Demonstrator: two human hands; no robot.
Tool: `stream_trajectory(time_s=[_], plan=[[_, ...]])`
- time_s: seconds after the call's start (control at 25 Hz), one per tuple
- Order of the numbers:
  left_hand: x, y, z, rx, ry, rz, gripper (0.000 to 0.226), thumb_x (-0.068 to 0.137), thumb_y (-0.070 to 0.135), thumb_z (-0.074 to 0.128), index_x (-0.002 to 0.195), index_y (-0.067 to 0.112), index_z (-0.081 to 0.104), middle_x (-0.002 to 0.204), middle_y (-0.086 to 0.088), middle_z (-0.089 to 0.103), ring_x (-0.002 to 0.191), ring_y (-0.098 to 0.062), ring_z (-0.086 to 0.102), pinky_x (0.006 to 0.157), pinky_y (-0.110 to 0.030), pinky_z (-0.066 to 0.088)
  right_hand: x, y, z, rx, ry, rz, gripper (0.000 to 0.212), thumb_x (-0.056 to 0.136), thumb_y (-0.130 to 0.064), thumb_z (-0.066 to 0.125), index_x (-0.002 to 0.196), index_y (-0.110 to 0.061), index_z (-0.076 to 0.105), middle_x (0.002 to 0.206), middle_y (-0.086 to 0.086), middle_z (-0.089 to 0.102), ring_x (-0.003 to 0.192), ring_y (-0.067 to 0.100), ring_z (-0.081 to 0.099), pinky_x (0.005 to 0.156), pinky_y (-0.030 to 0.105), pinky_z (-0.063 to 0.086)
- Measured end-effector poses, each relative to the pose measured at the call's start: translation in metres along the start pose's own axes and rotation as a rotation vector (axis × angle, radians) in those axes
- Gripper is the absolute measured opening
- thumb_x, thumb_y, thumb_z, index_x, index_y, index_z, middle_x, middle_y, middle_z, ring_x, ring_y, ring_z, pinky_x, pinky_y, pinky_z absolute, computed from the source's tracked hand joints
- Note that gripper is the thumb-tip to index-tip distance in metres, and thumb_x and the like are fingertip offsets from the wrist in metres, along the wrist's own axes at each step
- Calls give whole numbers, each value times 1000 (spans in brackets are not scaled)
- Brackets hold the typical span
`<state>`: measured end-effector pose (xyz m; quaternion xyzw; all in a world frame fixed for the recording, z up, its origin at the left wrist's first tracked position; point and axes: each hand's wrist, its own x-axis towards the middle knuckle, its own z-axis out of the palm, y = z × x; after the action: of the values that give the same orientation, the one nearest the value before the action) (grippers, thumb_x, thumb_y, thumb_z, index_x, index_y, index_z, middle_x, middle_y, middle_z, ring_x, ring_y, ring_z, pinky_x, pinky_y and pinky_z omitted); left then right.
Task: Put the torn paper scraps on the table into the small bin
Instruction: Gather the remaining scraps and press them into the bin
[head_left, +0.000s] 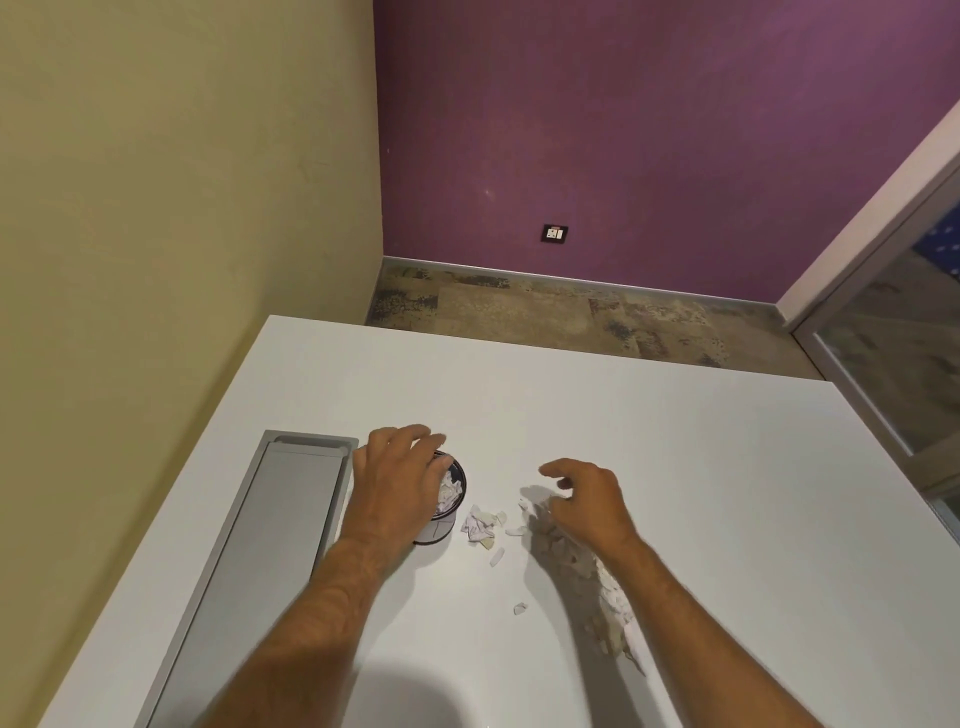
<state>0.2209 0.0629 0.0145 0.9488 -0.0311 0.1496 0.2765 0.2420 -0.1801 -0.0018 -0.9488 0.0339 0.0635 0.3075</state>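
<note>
A small dark round bin (451, 512) stands on the white table (675, 467), with white paper scraps inside it. My left hand (397, 480) lies over its left rim and wraps around its side. Torn paper scraps (482, 526) lie in a small heap just right of the bin, and more scraps (610, 597) trail toward me under my right forearm. My right hand (587, 499) hovers over the scraps with its fingers curled and apart; I see nothing held in it.
A long grey recessed cable tray (249, 561) runs along the table's left side, close to the bin. A yellow wall borders the table on the left. Carpeted floor and a purple wall lie beyond the far edge.
</note>
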Motion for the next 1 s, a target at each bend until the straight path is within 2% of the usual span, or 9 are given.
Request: stream_trajectory(time_s=[0.12,0.2,0.28,0.36,0.44,0.56,0.72,0.84,1.0], plan=[[-10,15,5,-108,25,341,21,89,24,65,107,14,66,105,-1,65,99,-24,57,86,-36,48,3,23,0,-179,-109,13,42,82,-16,65,123,-23,62,130,-1,62,117,19,57,99,26,43],[-22,28,21,-60,-208,466,28,91,28,59,116,15,61,114,-2,61,105,-23,55,87,-37,50,1,28,6,-278,-234,-15,52,81,-19,62,131,-27,54,139,0,54,127,24,49,104,32,42],[-36,35,45,50,-467,399,41,93,30,52,133,20,47,138,-4,47,123,-26,43,102,-40,44,-1,28,14,-366,-297,-41,55,82,-27,59,136,-32,46,145,0,45,133,27,41,105,39,44],[-48,36,70,187,-605,306,54,95,30,49,146,24,29,156,-8,23,138,-30,25,116,-40,27,-2,26,23,-434,-285,-89,43,90,-36,51,132,-37,45,138,0,49,127,29,44,98,41,48],[-55,35,87,326,-682,256,62,98,31,44,152,26,12,162,-13,2,147,-34,7,121,-45,13,-5,24,30,-502,-255,-149,27,96,-39,41,120,-36,52,117,0,55,110,26,52,84,38,54],[-61,31,105,454,-736,202,66,99,27,40,153,27,1,161,-19,-10,148,-40,-6,121,-53,7,-10,21,35,-556,-240,-191,27,99,-37,37,110,-29,59,104,2,56,98,25,57,75,33,52],[-62,33,107,431,-696,170,59,97,15,39,151,18,16,161,-15,10,146,-39,11,119,-45,18,-13,19,41,-625,-205,-226,29,99,-22,39,107,-17,66,105,5,61,96,26,60,70,30,47],[-64,33,103,371,-617,186,41,96,6,35,135,13,41,140,-8,42,127,-30,37,97,-35,41,-13,21,43,-582,-202,-170,25,94,-16,46,101,-17,70,104,2,67,96,24,64,72,28,49],[-69,26,99,295,-598,122,31,97,5,36,119,13,56,118,-6,56,113,-26,49,84,-34,47,-15,24,44,-510,-191,-173,25,92,-14,51,104,-21,73,110,0,71,102,21,65,86,31,53]])
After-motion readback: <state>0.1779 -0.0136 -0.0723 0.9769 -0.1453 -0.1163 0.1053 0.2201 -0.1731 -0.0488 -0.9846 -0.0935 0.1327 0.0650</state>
